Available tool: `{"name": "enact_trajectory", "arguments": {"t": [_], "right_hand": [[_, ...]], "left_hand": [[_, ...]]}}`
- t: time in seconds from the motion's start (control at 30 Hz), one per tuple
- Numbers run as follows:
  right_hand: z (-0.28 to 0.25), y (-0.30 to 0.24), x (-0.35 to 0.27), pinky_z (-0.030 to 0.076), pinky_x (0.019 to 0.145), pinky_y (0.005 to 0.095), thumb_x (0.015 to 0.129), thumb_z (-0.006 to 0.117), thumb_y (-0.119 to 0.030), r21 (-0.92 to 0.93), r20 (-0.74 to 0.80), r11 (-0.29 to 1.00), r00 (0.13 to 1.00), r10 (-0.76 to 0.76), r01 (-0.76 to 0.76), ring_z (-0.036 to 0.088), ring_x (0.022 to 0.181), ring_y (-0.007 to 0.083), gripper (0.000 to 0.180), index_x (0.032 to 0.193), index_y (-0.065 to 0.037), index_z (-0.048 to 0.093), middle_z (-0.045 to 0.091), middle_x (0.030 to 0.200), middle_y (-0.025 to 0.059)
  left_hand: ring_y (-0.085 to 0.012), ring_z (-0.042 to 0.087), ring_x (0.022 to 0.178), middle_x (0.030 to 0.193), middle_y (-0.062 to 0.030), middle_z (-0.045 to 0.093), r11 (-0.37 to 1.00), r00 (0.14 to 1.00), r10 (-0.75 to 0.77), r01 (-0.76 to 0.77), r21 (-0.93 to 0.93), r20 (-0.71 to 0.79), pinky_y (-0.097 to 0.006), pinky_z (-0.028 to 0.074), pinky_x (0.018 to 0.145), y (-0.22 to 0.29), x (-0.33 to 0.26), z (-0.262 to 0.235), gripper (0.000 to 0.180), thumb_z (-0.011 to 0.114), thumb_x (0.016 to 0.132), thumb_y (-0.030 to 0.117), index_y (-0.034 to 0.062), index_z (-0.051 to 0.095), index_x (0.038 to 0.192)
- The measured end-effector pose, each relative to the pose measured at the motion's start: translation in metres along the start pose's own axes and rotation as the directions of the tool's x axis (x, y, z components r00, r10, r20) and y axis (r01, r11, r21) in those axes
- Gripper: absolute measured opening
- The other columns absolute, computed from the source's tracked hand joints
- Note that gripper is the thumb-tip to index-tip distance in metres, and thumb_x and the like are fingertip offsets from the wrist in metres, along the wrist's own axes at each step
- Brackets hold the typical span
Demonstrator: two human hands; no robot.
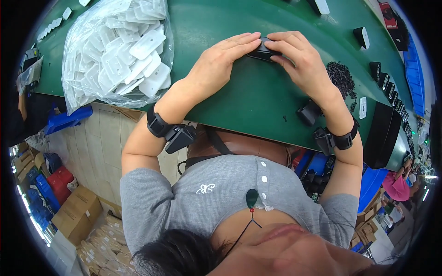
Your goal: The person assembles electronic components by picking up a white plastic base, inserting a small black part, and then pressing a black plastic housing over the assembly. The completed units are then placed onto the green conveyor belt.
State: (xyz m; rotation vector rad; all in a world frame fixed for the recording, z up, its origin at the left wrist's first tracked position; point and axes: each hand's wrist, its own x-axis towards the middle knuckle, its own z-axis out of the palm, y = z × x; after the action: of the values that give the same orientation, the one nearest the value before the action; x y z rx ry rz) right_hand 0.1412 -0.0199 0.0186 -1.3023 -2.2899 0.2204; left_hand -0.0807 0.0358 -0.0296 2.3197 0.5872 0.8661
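A small black oblong case (263,54), apparently plastic, rests on the green tabletop (244,99). From its left side my left hand (223,60) holds it, fingers straight and pressed together along its top edge. My right hand (301,57) curls over its right end, fingertips on top and thumb against the near side. The fingers hide part of the case. Nearest to my right wrist are a heap of tiny black parts (340,79) and a dark block-shaped piece (309,113).
On the left, a clear plastic bag (166,46) holds many white flat plates (115,60). A single white plate (363,107) lies at right, beside a large black box (383,133). Black-and-white cases (362,37) stand farther right, several of them in a row.
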Motion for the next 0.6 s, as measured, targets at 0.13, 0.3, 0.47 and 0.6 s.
{"name": "enact_trajectory", "arguments": {"t": [0.13,0.3,0.47,0.6], "right_hand": [[0.001,0.004,-0.003,0.049,0.087,0.0364,0.078,0.068,-0.001,-0.013,0.008,1.0,1.0,-0.021,0.021,0.058,0.102,0.0289,0.032,0.109,-0.005,0.064,0.062,0.116,0.0095],[-0.004,0.022,0.001,0.05,0.088,0.0336,0.077,0.071,-0.004,0.201,0.058,0.978,0.997,0.052,-0.062,0.06,0.103,0.0239,0.036,0.112,-0.004,0.063,0.065,0.109,0.0087],[-0.012,0.027,0.007,0.046,0.095,0.0302,0.084,0.072,-0.014,0.565,0.193,0.687,0.883,0.428,-0.457,0.057,0.109,0.0147,0.042,0.121,-0.002,0.057,0.065,0.11,0.0073],[-0.019,0.02,-0.009,0.039,0.101,0.0301,0.09,0.067,-0.021,0.876,0.14,0.355,0.876,0.462,-0.328,0.052,0.115,0.0162,0.052,0.133,-0.003,0.045,0.058,0.122,0.0096]], "left_hand": [[-0.0283,0.053,0.124,0.134,-0.0104,0.056,1.0,0.999,-0.025,0.025,0.005,0.036,-0.035,0.046,0.102,-0.001,-0.004,-0.002,0.05,0.05,0.082,-0.012,0.0064,0.057,0.128],[-0.0282,0.06,0.109,0.127,-0.012,0.059,0.972,0.995,0.097,-0.089,0.219,-0.027,-0.036,0.051,0.093,0.01,0.001,0.003,0.046,0.064,0.078,-0.004,0.0037,0.059,0.124],[-0.0286,0.063,0.096,0.109,-0.0156,0.065,0.983,0.995,-0.009,0.027,0.184,-0.097,-0.034,0.052,0.084,0.006,0.025,0.009,0.036,0.07,0.076,0.006,-0.0028,0.061,0.11],[-0.0186,0.067,0.086,0.095,-0.0121,0.069,0.639,0.862,-0.496,0.44,-0.63,0.099,-0.028,0.053,0.077,0.016,0.04,0.019,0.031,0.069,0.087,0.013,-0.0068,0.061,0.109]]}}
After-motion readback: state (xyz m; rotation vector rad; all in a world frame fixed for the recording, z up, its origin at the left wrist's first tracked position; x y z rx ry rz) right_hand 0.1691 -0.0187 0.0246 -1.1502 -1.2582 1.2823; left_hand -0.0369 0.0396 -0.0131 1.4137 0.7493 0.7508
